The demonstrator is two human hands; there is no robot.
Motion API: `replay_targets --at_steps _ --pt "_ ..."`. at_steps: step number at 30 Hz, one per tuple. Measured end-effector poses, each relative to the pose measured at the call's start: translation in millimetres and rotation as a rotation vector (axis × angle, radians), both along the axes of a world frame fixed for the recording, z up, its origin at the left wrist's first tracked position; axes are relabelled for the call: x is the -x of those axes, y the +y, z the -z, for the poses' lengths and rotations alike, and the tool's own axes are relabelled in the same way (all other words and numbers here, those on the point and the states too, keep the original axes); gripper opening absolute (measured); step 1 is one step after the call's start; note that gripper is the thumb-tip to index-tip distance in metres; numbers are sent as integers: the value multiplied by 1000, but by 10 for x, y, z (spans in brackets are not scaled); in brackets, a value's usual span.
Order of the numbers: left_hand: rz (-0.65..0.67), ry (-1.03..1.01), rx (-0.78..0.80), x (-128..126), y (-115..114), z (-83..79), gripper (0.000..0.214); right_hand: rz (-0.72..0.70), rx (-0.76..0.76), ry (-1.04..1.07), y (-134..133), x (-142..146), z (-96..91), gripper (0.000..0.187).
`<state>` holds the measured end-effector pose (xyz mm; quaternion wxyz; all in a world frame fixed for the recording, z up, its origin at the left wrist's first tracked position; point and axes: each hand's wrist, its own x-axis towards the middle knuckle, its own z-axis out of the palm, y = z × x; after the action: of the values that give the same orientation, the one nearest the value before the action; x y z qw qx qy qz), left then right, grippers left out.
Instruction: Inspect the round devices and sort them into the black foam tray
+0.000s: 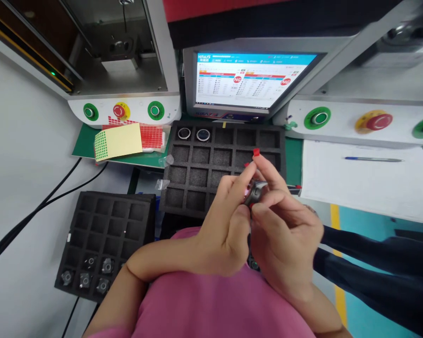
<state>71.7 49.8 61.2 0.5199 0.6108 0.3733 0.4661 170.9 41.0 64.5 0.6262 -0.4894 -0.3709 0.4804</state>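
Observation:
Both hands are closed around a small dark watch case (pixel 255 193), held above the front right of a black foam tray (pixel 211 151). My left hand (pixel 223 225) grips it from the left with thumb and fingers. From the right, my right hand (pixel 287 230) pinches its edge with the thumb and bent fingers, and these hide much of it. A small red sticker (pixel 256 152) is stuck to the raised right index fingertip. Two round watch cases (pixel 203 135) sit in the tray's back left compartments.
A second foam tray (pixel 102 220), lower left, holds several wrapped round parts (pixel 107 265). Sticker sheets (pixel 121 141) lie left of the main tray. A screen (pixel 254 80) stands behind, between machines with buttons (pixel 317 118). Right are papers (pixel 366 183), a pen (pixel 373 159) and another person's dark-clothed legs (pixel 380 267).

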Motion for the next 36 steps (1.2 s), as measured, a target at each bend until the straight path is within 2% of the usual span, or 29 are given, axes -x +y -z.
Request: replay_targets --at_steps 6,12,14,16,19,21,25,27,29,31,33,36 --pt "4 92 -51 26 43 -15 54 -46 62 168 -46 18 -33 22" --pt "20 58 -90 29 83 -13 56 -6 129 342 -54 70 10 27" --pt "41 36 -49 47 106 -45 54 -14 124 379 -33 76 36 32" --pt "89 -15 66 72 135 -93 52 -19 66 394 -11 58 50 36" --pt "152 -99 276 102 178 -164 50 -15 -45 309 25 -16 52 38" --pt "152 -102 356 107 205 -196 47 3 -84 161 53 -81 69 32" --pt "171 -45 391 67 280 -206 40 9 -148 -107 98 -180 201 13" --pt "201 -35 415 31 330 -181 30 3 -147 -119 128 -220 288 11" --pt "199 -21 433 -2 384 -136 24 69 -134 -109 200 -290 334 14" --pt "155 6 431 -19 454 -80 27 193 -111 -111 336 -422 286 29" --pt "110 19 429 -22 554 -30 38 244 -58 -107 511 -614 112 55" --pt "96 -31 441 -13 688 -15 48 133 10 -99 754 -887 -314 80"
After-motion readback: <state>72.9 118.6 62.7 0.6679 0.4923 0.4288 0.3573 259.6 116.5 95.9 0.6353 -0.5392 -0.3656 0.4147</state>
